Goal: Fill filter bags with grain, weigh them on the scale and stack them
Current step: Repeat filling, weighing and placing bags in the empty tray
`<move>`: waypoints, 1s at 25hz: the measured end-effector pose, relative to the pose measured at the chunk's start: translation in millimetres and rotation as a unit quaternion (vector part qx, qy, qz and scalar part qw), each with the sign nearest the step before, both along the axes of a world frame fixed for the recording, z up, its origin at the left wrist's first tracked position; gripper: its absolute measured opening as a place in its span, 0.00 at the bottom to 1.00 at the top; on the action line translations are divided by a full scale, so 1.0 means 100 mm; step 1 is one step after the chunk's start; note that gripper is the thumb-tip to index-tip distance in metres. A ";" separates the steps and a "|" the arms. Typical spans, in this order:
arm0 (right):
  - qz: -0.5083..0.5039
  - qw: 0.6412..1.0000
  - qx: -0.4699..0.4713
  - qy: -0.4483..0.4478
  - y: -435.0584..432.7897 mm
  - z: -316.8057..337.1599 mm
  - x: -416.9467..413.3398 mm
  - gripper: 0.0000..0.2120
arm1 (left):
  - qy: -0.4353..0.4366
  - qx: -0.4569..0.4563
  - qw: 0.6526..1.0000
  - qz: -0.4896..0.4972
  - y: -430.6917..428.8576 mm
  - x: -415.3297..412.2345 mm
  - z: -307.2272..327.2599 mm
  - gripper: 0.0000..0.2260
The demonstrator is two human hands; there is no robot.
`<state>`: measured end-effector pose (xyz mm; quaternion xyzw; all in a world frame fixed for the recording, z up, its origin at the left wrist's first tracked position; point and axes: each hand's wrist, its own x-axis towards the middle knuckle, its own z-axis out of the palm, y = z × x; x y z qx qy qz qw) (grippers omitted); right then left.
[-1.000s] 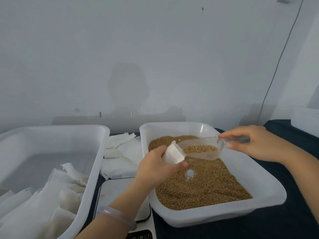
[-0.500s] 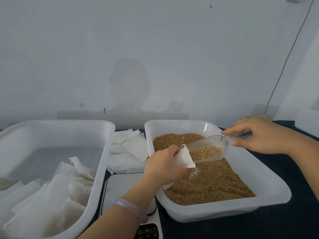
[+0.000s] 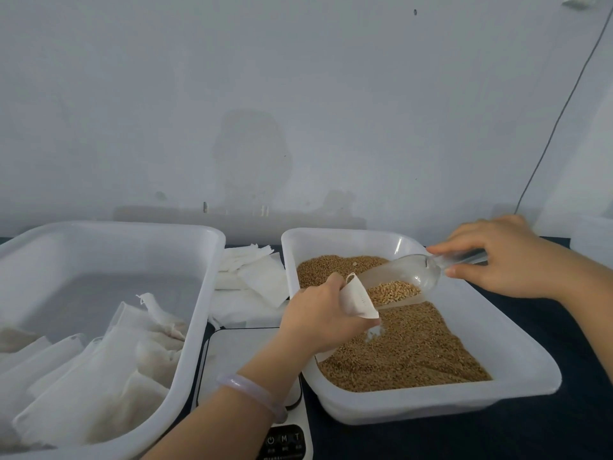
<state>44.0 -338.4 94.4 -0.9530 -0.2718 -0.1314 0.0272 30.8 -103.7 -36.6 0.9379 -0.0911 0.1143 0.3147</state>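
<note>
Since the earlier frame the clear scoop [image 3: 409, 277] has tipped a little steeper, its load sliding toward the filter bag [image 3: 360, 302] held over the grain tray [image 3: 527, 380]. Thin, soft and nearly weightless, the bag would likely collapse unless held at its rim. There the fingers of the left hand [image 3: 315, 317] curl round it, while the fingers of the right hand [image 3: 501, 257] pinch the scoop's handle.

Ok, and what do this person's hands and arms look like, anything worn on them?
Both hands are bare, with no gloves or rings visible. The left hand has a smooth, pale lilac, translucent bangle round its wrist. The right hand has nothing on its wrist. No sleeves show: both forearms are uncovered as far as the frame reaches.
</note>
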 end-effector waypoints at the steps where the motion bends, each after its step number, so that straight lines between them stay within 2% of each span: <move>1: 0.001 1.000 -0.004 -0.006 0.00 0.00 0.01 0.15 | -0.003 0.001 1.000 -0.002 0.00 0.00 0.00 0.23; 5: 0.002 0.999 -0.023 -0.041 0.00 0.02 0.00 0.15 | -0.005 -0.004 1.000 0.004 -0.01 -0.02 0.02 0.23; 25: -0.009 0.996 -0.061 -0.058 0.17 0.22 -0.01 0.15 | 0.006 -0.011 1.000 0.015 -0.02 -0.04 0.05 0.24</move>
